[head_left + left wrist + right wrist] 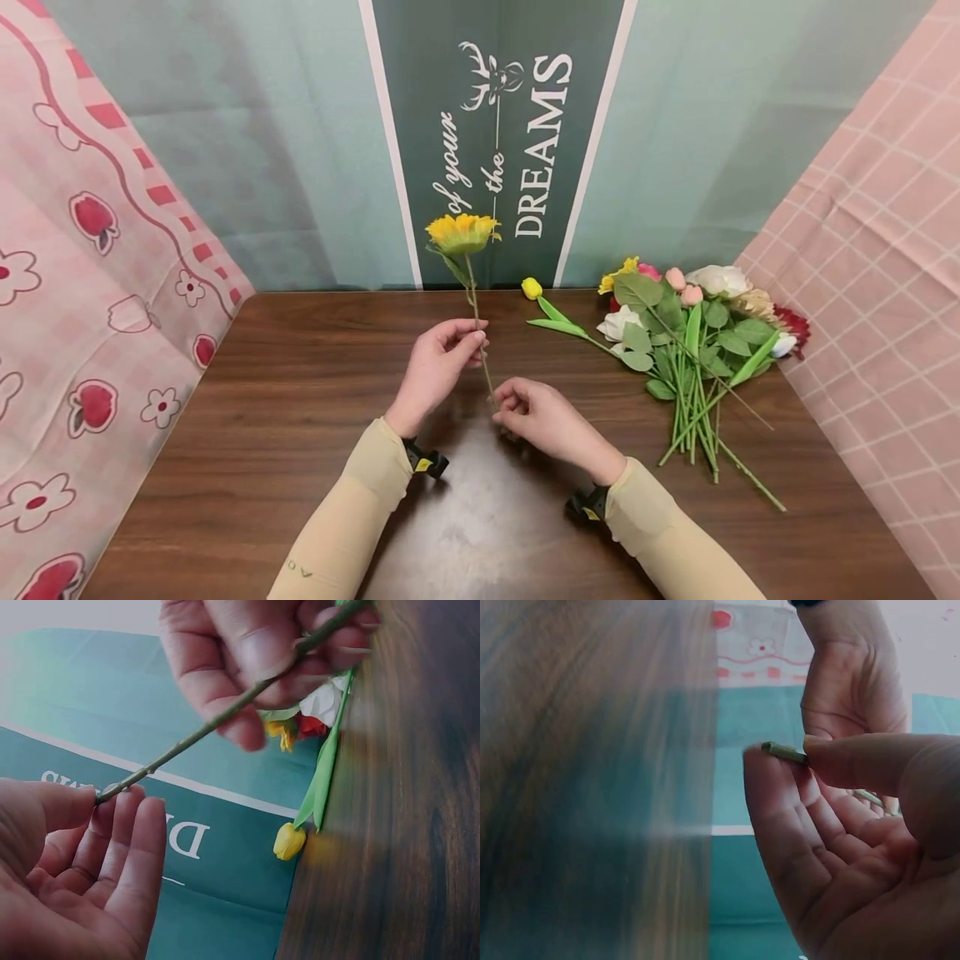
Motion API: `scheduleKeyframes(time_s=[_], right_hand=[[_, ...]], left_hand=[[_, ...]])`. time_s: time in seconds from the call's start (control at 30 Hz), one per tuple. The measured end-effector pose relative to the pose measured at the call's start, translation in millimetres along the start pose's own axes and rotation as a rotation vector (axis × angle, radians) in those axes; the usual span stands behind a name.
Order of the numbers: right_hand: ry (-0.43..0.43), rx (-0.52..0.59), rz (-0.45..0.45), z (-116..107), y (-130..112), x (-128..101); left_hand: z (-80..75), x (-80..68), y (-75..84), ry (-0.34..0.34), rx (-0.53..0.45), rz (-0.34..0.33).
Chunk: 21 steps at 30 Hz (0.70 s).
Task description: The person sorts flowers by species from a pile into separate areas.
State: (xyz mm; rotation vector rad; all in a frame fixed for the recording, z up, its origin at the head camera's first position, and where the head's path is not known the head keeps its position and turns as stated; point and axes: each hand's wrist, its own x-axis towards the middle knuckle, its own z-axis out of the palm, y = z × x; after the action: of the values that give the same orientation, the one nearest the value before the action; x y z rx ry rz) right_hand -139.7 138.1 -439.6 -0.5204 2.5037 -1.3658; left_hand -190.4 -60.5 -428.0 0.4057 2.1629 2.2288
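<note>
A long-stemmed yellow flower (462, 235) stands nearly upright above the table, its bloom at the top. My left hand (438, 362) pinches the stem between thumb and fingers partway down. Lower on the same stem, my right hand (543, 421) pinches it near its bottom end. In the left wrist view the bare stem (199, 733) runs slantwise from one hand to the other. The cut stem end (784, 752) pokes out between the right thumb and fingertips in the right wrist view. The bloom is outside both wrist views.
To the right, a heap of mixed flowers (675, 333) lies on the brown wooden table (300, 500), stems towards me. A yellow tulip (532, 289) sticks out from its left side. A green curtain (247, 167) closes off the back; pink patterned cloths hang at both sides.
</note>
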Motion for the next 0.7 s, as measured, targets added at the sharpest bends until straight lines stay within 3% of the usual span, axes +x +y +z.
scheduleKeyframes(time_s=[0.1, 0.5, 0.7], right_hand=[[-0.040, 0.037, -0.007, 3, 2, 0], [-0.016, 0.023, -0.007, 5, 1, 2], [0.068, -0.094, -0.033, 4, 3, 2]], left_hand=[[1.1, -0.5, 0.9, 0.005, 0.001, -0.002], [1.6, 1.2, 1.1, 0.008, 0.064, 0.019], [-20.3, 1.9, -3.8, 0.025, 0.144, -0.008]])
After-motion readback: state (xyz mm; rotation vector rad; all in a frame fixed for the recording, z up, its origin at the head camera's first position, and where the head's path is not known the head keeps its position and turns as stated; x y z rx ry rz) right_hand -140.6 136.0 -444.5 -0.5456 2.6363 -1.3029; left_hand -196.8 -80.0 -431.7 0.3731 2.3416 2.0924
